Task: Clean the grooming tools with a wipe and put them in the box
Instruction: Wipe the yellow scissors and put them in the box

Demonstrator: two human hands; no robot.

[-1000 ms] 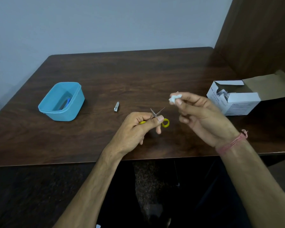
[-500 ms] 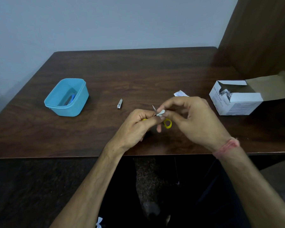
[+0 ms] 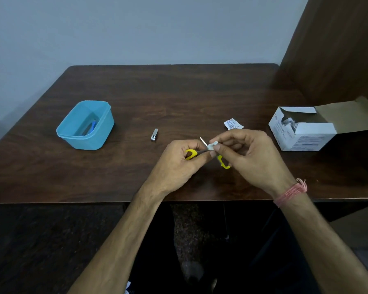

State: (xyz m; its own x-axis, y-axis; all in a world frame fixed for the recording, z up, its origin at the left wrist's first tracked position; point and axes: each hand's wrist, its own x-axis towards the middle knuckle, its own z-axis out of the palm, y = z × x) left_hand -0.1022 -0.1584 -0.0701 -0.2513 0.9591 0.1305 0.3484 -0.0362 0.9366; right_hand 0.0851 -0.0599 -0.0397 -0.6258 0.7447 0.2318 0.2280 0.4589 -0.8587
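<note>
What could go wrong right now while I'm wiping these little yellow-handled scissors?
The small yellow-handled scissors are spread open, and your right hand pinches the small white wipe right on a blade, so a fingertip could slide onto the edge or the bare point. Your left hand grips only one handle loop, so the scissors might twist. The small silver nail clipper is still uncleaned on the dark wooden table.

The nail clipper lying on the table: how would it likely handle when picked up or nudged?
The nail clipper looks like small bare metal, so probably stiff, light and somewhat slippery. It lies flat on the table, so a push should slide it, not roll or tip it.
</note>
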